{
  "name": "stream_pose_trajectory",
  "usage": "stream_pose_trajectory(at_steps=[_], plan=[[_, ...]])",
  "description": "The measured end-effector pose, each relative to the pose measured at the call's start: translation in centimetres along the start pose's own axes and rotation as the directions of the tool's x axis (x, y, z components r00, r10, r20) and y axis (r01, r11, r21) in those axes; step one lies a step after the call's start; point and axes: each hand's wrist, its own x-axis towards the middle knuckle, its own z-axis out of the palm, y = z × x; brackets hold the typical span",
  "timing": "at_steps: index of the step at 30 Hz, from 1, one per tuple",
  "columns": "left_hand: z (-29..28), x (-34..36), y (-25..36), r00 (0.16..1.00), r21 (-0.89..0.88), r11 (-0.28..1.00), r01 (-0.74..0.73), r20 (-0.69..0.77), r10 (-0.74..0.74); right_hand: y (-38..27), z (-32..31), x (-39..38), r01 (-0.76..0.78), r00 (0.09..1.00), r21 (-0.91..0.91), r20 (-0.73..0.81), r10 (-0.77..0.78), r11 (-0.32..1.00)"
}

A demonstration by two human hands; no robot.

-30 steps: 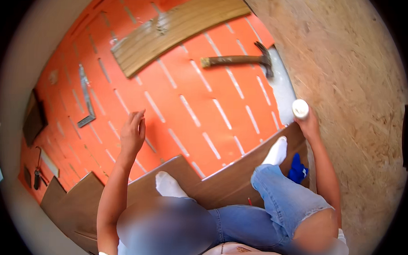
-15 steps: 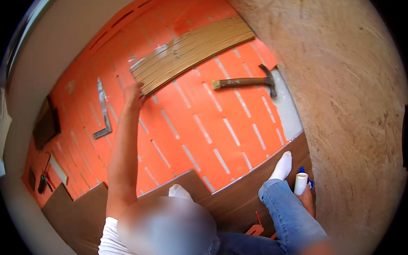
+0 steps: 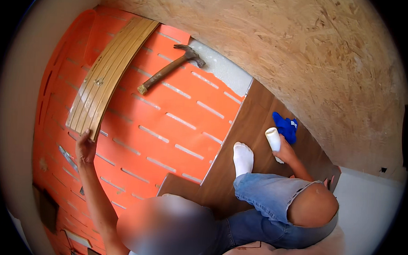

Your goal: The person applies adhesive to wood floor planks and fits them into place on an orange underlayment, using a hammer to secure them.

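Observation:
My left hand (image 3: pixel 85 149) is closed on the near end of a tan, grooved wooden plank (image 3: pixel 108 72), thumb on its upper face and fingers hidden beneath. The plank stretches away over orange slotted underlay (image 3: pixel 168 121); whether its near end is raised I cannot tell. Beside the plank lies a claw hammer (image 3: pixel 167 72) with a worn wooden handle. Over to the right, my right hand (image 3: pixel 289 154) grips a white cylinder (image 3: pixel 274 140) with a cream-coloured end, above brown floorboards (image 3: pixel 258 104). A crumpled blue cloth-like item (image 3: pixel 285 127) sits right by it.
A particle-board wall (image 3: pixel 283 49) bounds the right side, with bare grey floor (image 3: pixel 222 67) along its foot. My white-socked foot (image 3: pixel 243 158) rests on the brown boards. A metal square (image 3: pixel 68 158) and a dark block (image 3: pixel 46 207) lie at the left.
The view has turned, so plank and hammer appear further left and at a steeper slant. My left hand stays on the plank's near end; my right hand and the white cylinder show more fully.

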Motion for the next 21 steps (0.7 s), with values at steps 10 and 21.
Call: stream_pose_trajectory(at_steps=[10,21], plan=[[8.3,-9.9,-3.5,0.987,0.007,0.987,-0.159,0.027,0.159,-7.1,-2.4,2.3,-0.036,0.997,-0.087,0.062,0.041,0.996],[16.2,-27.5,-1.9,0.963,0.427,0.881,-0.205,-0.074,0.26,-29.2,-6.9,6.3,0.32,0.793,0.796,0.073,-0.605,0.515]])
